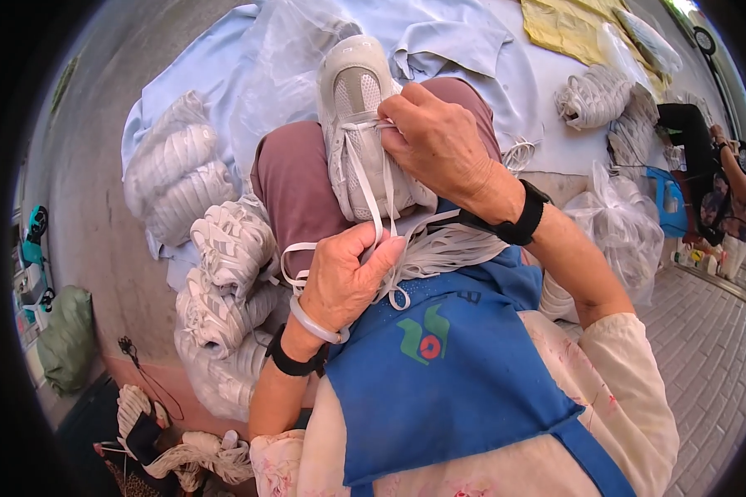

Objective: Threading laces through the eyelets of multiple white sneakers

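Observation:
A white mesh sneaker (pixel 358 116) lies on my lap, toe pointing away, resting on my mauve trouser legs (pixel 294 190). My right hand (pixel 439 141) presses on its tongue and side, fingers pinching the lace at the eyelets. My left hand (pixel 348 277) grips the white shoelace (pixel 380 217) lower down and holds it taut. A bundle of loose white laces (pixel 448 248) lies across my blue apron (pixel 439 373). Both wrists carry black bands; the left also has a pale bangle.
Piles of white sneakers (pixel 224 273) stack at my left, more white shoes (pixel 178 170) lie on a pale blue cloth (pixel 464 41). Clear plastic bags (pixel 622 232) of shoes sit right. Another person (pixel 733 190) sits at far right by a paved floor. A yellow sheet (pixel 568 29) lies beyond.

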